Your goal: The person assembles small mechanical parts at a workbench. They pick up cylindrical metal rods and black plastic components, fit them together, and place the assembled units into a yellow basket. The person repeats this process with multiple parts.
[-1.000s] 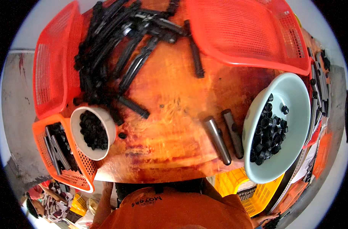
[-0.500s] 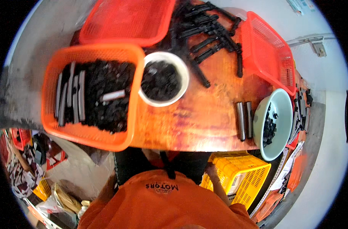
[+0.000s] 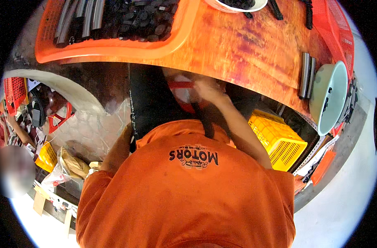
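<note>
My right hand [image 3: 209, 91] is over my lap, just under the table's front edge, near the inner side of my right leg. It is smeared by motion, so its fingers and anything in them cannot be made out. Close to it shows something red [image 3: 182, 84] between my legs, perhaps part of a stool. Down at my left side hangs my left arm [image 3: 119, 151]; the hand on it is hidden. On the wooden table [image 3: 238, 45] above stands an orange basket [image 3: 114, 54] of small black parts [image 3: 145, 18], with several grey-black tubes [image 3: 88, 18] lying on them.
Two dark tubes [image 3: 307, 76] lie beside a pale green bowl [image 3: 328, 101] at the right table edge. A white bowl [image 3: 238, 7] and red basket [image 3: 339, 31] stand farther back. Below is a yellow crate [image 3: 279, 142]. Another person's arm [image 3: 21, 131] shows far left.
My view has tipped downward, so the table sits higher in the picture. My right hand has moved from beside the yellow crate inward to my lap.
</note>
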`<state>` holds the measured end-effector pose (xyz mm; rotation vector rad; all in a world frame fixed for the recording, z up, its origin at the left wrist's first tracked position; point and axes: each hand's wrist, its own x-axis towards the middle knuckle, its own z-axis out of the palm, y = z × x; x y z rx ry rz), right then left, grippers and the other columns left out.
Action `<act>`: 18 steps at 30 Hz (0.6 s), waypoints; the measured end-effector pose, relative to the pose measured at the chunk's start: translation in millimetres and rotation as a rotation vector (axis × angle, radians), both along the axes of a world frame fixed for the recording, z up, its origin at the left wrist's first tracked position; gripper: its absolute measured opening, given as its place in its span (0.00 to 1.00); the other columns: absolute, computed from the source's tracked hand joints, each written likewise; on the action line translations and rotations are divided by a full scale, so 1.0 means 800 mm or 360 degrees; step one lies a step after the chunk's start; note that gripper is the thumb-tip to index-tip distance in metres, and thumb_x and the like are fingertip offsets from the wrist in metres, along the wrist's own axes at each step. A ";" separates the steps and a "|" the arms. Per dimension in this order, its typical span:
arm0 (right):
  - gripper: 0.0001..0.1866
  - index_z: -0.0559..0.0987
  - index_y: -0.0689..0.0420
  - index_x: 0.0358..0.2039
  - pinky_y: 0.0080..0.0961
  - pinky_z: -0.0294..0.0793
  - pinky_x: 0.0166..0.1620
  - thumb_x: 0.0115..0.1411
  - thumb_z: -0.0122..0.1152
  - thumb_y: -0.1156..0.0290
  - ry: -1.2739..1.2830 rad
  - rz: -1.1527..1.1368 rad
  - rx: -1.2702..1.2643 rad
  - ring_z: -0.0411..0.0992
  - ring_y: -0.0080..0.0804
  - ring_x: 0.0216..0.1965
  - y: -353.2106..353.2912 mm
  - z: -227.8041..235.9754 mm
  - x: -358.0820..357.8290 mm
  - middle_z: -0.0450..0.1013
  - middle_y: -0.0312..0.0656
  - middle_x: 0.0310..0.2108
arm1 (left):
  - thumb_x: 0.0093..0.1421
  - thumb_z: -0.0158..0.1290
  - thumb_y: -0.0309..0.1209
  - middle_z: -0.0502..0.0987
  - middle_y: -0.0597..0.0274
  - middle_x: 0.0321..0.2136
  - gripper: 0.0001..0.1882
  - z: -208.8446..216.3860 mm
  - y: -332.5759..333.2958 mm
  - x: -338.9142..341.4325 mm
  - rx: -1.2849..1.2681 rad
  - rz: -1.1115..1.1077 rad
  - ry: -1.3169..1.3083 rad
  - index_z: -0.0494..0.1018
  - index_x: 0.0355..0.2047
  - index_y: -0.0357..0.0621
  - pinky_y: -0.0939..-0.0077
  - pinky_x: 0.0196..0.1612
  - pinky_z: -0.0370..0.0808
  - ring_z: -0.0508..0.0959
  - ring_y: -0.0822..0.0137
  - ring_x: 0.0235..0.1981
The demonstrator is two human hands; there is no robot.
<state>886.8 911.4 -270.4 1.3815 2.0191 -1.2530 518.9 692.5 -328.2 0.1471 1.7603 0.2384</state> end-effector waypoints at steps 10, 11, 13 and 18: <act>0.21 0.72 0.63 0.48 0.40 0.64 0.58 0.59 0.50 0.62 -0.0269 0.0594 -0.0764 0.66 0.47 0.55 -0.088 0.011 0.034 0.70 0.54 0.51 | 0.61 0.49 0.43 0.77 0.61 0.32 0.16 -0.001 0.048 0.022 -0.0171 -0.0002 0.0006 0.74 0.42 0.47 0.72 0.35 0.69 0.74 0.68 0.30; 0.21 0.72 0.63 0.48 0.40 0.64 0.57 0.60 0.49 0.61 -0.0261 0.0586 -0.0808 0.66 0.47 0.55 -0.095 0.018 0.053 0.69 0.55 0.51 | 0.61 0.49 0.43 0.77 0.61 0.32 0.16 0.006 0.042 0.030 -0.0187 0.0054 0.0019 0.74 0.42 0.47 0.72 0.35 0.69 0.74 0.68 0.30; 0.21 0.72 0.63 0.48 0.41 0.64 0.57 0.60 0.48 0.61 -0.0265 0.0451 -0.0893 0.66 0.48 0.55 -0.115 0.037 0.081 0.69 0.55 0.51 | 0.61 0.49 0.43 0.77 0.61 0.32 0.16 0.016 0.054 0.033 -0.0200 0.0043 0.0009 0.74 0.42 0.47 0.72 0.35 0.70 0.75 0.67 0.30; 0.22 0.71 0.64 0.48 0.42 0.64 0.56 0.62 0.45 0.60 -0.0247 0.0206 -0.0945 0.66 0.48 0.54 -0.103 0.056 0.100 0.68 0.55 0.51 | 0.62 0.49 0.42 0.77 0.60 0.32 0.16 0.031 0.075 0.034 -0.0176 0.0021 0.0000 0.74 0.42 0.46 0.72 0.35 0.70 0.75 0.67 0.30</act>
